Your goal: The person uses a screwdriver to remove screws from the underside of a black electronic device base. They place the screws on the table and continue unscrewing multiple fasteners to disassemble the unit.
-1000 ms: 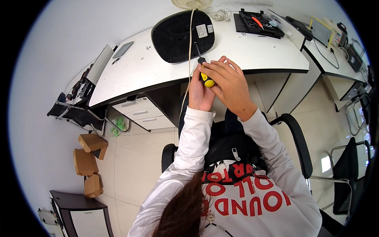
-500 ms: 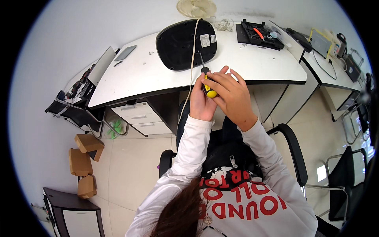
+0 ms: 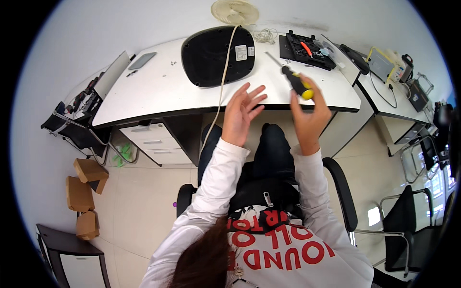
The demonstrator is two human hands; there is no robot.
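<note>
White counter (image 3: 139, 93), dark edging, small bits scattered on top. Black appliance base (image 3: 204, 60) at middle rear, labelled underside up; pale cord (image 3: 223, 79) runs across it and down over front edge. Cream fan part (image 3: 235, 12) behind base, by wall. Grey flat slab (image 3: 142, 61) far left. Coiled cable (image 3: 264, 36) at back; black tool case (image 3: 325, 61) rear right, orange-handled tool (image 3: 306, 49) in it. Right hand (image 3: 312, 113) grips yellow-black screwdriver (image 3: 296, 81) by handle, shaft over counter right of base, tip clear of base. Left hand (image 3: 238, 117) has fingers spread, in front of base. Room: white drawer unit (image 3: 153, 140) under counter, cardboard boxes (image 3: 79, 194) and dark cabinet (image 3: 79, 257) left on tiled floor (image 3: 132, 206); black chair (image 3: 401, 209) right; second desk (image 3: 384, 102) farther right.
</note>
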